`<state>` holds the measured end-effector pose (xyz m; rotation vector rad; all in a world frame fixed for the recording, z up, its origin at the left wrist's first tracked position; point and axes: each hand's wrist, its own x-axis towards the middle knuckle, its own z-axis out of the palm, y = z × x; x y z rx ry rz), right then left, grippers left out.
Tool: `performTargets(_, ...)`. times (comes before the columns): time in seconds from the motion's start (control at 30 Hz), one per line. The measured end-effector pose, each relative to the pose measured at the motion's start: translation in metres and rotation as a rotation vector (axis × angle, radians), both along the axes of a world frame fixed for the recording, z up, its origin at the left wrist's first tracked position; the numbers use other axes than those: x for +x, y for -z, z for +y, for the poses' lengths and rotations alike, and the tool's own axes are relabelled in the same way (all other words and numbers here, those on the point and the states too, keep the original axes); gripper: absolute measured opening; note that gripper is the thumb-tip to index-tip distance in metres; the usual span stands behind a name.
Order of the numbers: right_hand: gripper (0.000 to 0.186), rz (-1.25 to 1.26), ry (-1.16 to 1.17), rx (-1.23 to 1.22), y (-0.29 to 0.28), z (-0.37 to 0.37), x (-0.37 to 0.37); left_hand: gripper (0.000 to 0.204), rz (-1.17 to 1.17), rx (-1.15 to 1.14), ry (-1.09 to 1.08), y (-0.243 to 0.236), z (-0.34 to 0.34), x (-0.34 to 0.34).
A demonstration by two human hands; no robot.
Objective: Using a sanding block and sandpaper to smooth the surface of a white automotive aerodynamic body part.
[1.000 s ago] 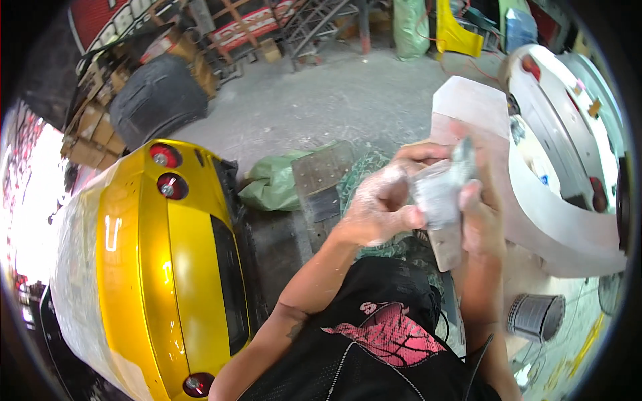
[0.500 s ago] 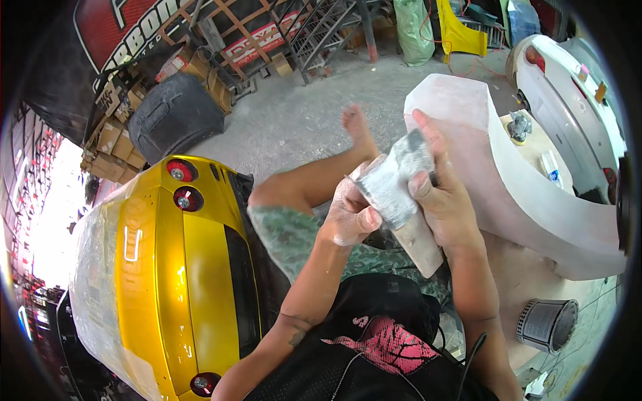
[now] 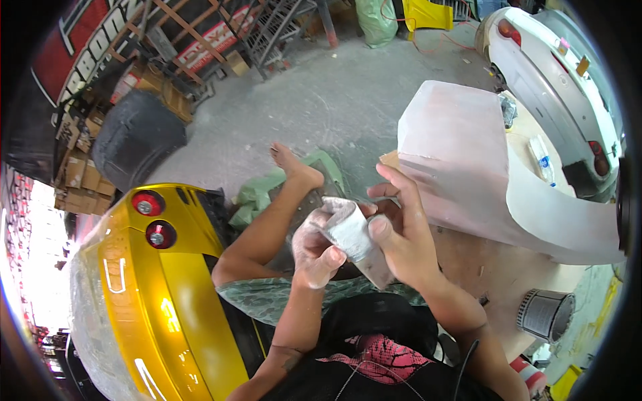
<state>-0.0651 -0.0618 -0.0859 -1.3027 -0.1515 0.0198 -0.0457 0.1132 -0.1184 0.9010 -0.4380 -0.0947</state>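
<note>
Sandpaper (image 3: 351, 234), a pale dusty sheet, is sitting between my two hands, held up over my lap and just left of the big white body panel (image 3: 468, 160). I am pinching its near left edge with my left hand (image 3: 314, 250), fingers curled shut around the fold and coated in white dust. My right hand (image 3: 398, 230) is gripping the far and right side, thumb pressing on the face of the sheet, fingers wrapped behind it. The sheet is bending into a rough wedge, so I judge that I am folding or wrapping it and am not finished: the lower corner is hanging loose and nothing is touching the panel yet. Whether a block is inside the wrap, I cannot tell.

Room is tight on the left, where the yellow car body (image 3: 144, 287) is lying just beside my bent leg (image 3: 267, 220), its glossy edge near my left elbow. On the right the white panel's curved rim is sweeping close past my right forearm, with a bare wooden surface (image 3: 491, 267) under it and a ribbed grey cylinder (image 3: 545, 314) near its corner. Farther off, open concrete floor (image 3: 321, 100) is giving free space beyond my foot, before the black tyre (image 3: 137, 137) and metal racks (image 3: 267, 27).
</note>
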Motion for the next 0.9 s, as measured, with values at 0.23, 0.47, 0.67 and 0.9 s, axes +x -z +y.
performTargets(0.23, 0.040, -0.948, 0.403, -1.126, -0.132, -0.074, 0.016, 0.035, -0.087, 0.112, -0.265, -0.004, 0.002, 0.052)
performTargets(0.47, 0.039, -0.386, 0.314, -1.415, -0.121, -0.123, 0.120, 0.033, -0.199, 0.203, -0.225, 0.006, -0.078, 0.088)
performTargets(0.67, 0.039, -0.055, 0.106, -0.962, -0.101, -0.126, 0.123, 0.029, -0.262, 0.015, -0.321, 0.010, -0.102, 0.077)
performTargets(0.9, 0.038, -0.140, 0.159, -1.002, -0.099, -0.124, 0.123, 0.024, -0.283, 0.026, -0.436, 0.003, -0.106, 0.095)
